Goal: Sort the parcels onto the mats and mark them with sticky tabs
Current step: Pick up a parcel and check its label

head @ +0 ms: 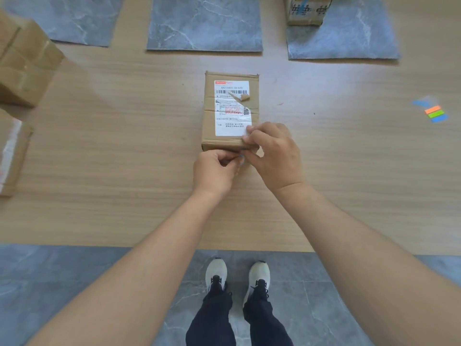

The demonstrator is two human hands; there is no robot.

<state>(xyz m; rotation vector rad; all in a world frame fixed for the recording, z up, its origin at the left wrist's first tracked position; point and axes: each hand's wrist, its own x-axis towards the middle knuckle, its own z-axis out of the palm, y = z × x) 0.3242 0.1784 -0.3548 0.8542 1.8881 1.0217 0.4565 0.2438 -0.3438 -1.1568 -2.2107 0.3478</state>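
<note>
Reaching forward side by side, the left hand [215,169] pinches a blue sticky tab [241,158] at the near edge of the parcel [230,108], while the right hand [273,153] grips its near right corner with curled fingers, the middle mat [204,23] lying beyond.

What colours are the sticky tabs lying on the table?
Sticky tabs: orange, green and blue; head view.

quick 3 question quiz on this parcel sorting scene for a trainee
1. True or false: the labelled parcel lies on a mat.
2. Fill the gap: the left hand pinches a small ___ tab at the parcel's near side.
3. The spare sticky tabs lie: A) left of the parcel, B) right of it, C) on top of it.
Key: 1 false, it lies on the bare table; 2 blue; 3 B.
</note>
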